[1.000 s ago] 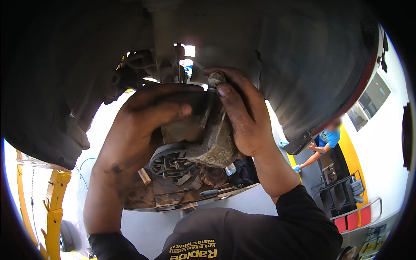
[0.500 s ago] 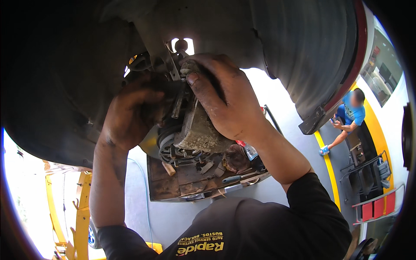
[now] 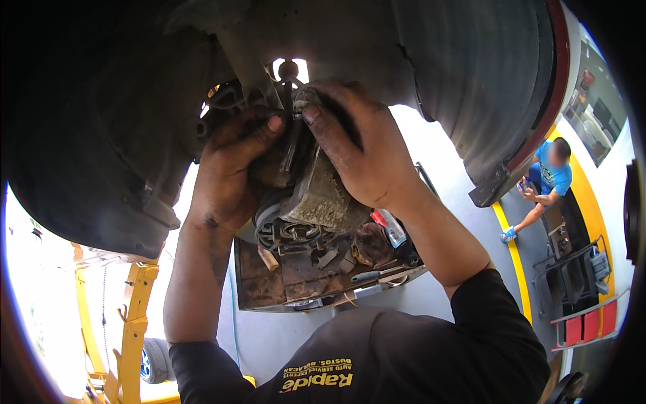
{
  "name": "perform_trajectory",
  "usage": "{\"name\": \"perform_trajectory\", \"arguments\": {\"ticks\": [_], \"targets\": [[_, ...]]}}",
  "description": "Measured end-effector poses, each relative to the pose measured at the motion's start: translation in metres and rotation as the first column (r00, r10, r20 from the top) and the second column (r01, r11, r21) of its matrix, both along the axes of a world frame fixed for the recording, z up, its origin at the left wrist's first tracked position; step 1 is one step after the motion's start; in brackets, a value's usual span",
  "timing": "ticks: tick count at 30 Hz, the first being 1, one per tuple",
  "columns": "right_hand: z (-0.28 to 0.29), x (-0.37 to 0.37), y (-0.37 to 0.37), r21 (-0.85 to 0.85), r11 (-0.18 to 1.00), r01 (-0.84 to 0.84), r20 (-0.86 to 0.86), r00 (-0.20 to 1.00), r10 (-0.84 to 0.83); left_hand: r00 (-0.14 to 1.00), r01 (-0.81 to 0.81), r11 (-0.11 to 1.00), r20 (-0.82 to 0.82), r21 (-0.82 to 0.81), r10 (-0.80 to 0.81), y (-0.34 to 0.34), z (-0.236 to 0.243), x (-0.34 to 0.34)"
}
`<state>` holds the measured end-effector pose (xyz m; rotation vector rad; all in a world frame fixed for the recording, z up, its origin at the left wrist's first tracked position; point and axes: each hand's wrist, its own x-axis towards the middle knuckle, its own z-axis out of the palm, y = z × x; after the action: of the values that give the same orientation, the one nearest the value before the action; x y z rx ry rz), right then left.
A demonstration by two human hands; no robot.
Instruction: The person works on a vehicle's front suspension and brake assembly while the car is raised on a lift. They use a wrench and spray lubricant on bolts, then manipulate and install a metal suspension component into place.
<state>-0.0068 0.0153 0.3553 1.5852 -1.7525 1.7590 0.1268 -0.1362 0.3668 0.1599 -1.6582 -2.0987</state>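
Observation:
Inside a wheel arch, both of my hands are raised to a grimy metal joint. My right hand grips this knobby end between thumb and curled fingers. Just left of it, my left hand is closed, its thumb pointing at the joint; whatever its fingers hold is hidden. A slim metal rod hangs between the hands. Below my right palm is a dirt-crusted grey metal block. A round rubber-like knob shows against the bright gap above.
Under my hands stands a dark work tray with a round hub-like part, a wooden handle, a grey-handled tool and a red-and-clear packet. A yellow lift post rises at left. Someone in blue sits at right.
My left hand has moved up and right, closer to the joint, with its thumb now in sight. My right hand keeps its grip. The view has shifted slightly.

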Motion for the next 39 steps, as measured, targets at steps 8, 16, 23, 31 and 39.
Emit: {"name": "perform_trajectory", "arguments": {"ticks": [8,16,23,31,39], "targets": [[-0.013,-0.012,-0.001,-0.046,0.993,0.105,-0.062,0.992,-0.108,0.988,-0.143,0.990,0.063,0.002,0.142,0.018,0.005,-0.002],[-0.029,-0.056,-0.004,0.014,0.996,0.084,-0.110,0.991,-0.082,0.895,-0.444,0.645,-0.337,-0.622,0.291,0.014,-0.008,0.013],[-0.029,-0.057,-0.002,-0.077,0.926,0.369,-0.569,0.747,-0.345,0.859,-0.456,0.043,-0.427,-0.889,0.281,0.037,0.028,0.016],[-0.016,-0.012,-0.004,-0.159,0.987,-0.022,-0.170,0.986,-0.006,0.849,-0.488,-0.024,-0.480,-0.873,0.222,0.039,0.025,0.007],[-0.004,-0.005,-0.006,-0.161,0.986,0.045,-0.171,0.983,-0.073,0.796,-0.506,-0.024,-0.477,-0.862,0.373,0.059,0.031,0.007]]}}
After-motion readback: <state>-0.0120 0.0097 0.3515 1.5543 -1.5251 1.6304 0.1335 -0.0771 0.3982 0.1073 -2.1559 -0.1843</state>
